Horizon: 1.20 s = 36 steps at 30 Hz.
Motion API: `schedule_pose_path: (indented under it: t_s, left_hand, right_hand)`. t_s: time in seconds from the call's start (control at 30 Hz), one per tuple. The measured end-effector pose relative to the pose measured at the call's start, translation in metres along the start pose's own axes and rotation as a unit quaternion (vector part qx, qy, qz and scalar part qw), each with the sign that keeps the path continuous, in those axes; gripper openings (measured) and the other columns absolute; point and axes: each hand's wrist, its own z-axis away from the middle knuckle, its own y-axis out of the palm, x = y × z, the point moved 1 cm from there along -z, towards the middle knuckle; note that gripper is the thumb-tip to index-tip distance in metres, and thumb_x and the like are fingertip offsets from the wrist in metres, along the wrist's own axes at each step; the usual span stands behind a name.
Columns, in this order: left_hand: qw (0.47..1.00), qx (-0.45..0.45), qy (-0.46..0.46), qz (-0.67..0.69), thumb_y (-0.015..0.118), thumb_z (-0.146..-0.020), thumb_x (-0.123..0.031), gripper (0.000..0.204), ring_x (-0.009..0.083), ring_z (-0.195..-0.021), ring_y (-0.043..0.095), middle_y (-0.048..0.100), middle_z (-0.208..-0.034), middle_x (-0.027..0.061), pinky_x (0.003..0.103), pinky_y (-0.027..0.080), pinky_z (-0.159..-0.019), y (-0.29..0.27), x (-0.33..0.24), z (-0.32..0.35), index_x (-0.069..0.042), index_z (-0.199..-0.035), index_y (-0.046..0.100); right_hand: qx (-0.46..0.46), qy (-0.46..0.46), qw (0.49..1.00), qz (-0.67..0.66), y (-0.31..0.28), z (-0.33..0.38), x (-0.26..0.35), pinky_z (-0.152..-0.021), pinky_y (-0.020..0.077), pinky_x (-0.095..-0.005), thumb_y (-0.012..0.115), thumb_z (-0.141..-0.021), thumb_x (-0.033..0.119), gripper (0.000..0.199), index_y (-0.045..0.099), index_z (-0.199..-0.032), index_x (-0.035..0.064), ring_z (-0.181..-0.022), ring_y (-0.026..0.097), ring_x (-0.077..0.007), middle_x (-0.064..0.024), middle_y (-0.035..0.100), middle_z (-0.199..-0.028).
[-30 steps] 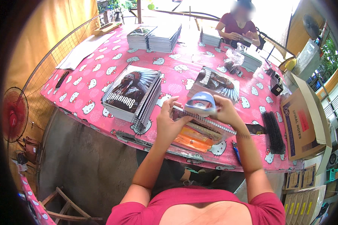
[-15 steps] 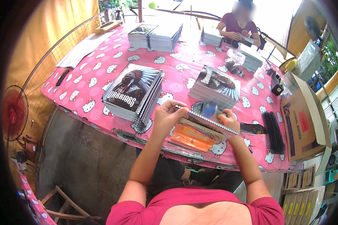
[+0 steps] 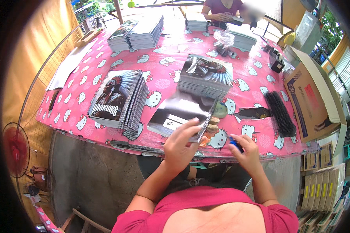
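While tilted, the notebook point(image 3: 179, 114) rests above left fingers point(image 3: 188, 128).

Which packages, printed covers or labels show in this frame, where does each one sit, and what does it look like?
Cardboard box: right table edge, flat brown, red and white labels.
Left notebook stack: spiral-bound, dark cover with a feathered-headdress picture.
Middle notebook stack: behind the hands, same dark cover.
Notebook: under the left hand, tilted, grey-black cover with a white label.
Yellow-striped packs: standing in a row, lower right.
Right hand: on a small blue item.
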Motion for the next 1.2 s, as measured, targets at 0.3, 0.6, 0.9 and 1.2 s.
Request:
schedule_pose_path:
  t_s: [0.3, 0.6, 0.9, 1.2]
  left_hand:
    - [0.999, -0.009, 0.037, 0.007, 0.07, -0.065, 0.011, 0.022, 0.0258, -0.079, 0.066, 0.07, -0.09, 0.0139, 0.033, 0.053, -0.066, 0.001, 0.002, 0.005, 0.001, -0.084, 0.067]
    - [0.994, -0.025, 0.104, -0.001, 0.07, -0.065, 0.013, 0.025, 0.0251, -0.08, 0.067, 0.071, -0.088, 0.013, 0.037, 0.052, -0.077, -0.001, 0.001, 0.006, -0.001, -0.085, 0.066]
    - [0.99, -0.115, 0.085, -0.008, 0.074, -0.073, 0.005, 0.02, 0.0208, -0.08, 0.067, 0.07, -0.085, 0.0098, 0.039, 0.05, -0.083, -0.018, 0.023, -0.015, -0.004, -0.087, 0.064]
    - [0.838, -0.502, 0.202, -0.064, 0.066, -0.087, -0.004, 0.022, 0.0121, -0.079, 0.059, 0.064, -0.09, 0.0092, 0.025, 0.05, -0.07, -0.162, 0.021, -0.134, 0.005, -0.104, 0.056]
  right_hand:
    - [0.059, -0.119, 0.988, -0.074, 0.001, -0.014, 0.06, -0.082, 0.0485, -0.0387, 0.076, -0.077, 0.019, 0.042, 0.062, -0.112, 0.002, -0.097, 0.058, -0.032, -0.0175, 0.058, -0.106]
    - [0.347, 0.202, 0.649, -0.647, 0.028, -0.017, 0.014, -0.068, 0.0585, -0.038, 0.058, -0.094, 0.022, 0.037, 0.058, -0.11, -0.0117, -0.082, 0.068, -0.027, -0.0209, 0.065, -0.098]
    - [0.024, 0.034, 0.998, -0.053, 0.003, -0.015, -0.006, -0.08, 0.0491, -0.0352, 0.072, -0.081, 0.021, 0.037, 0.063, -0.11, 0.0002, -0.092, 0.063, -0.0238, -0.0137, 0.064, -0.104]
    - [-0.102, 0.025, 0.974, 0.199, 0.009, 0.008, -0.109, -0.089, 0.0402, -0.046, 0.073, -0.074, 0.025, 0.044, 0.061, -0.106, -0.0017, -0.1, 0.051, -0.0354, -0.018, 0.056, -0.106]
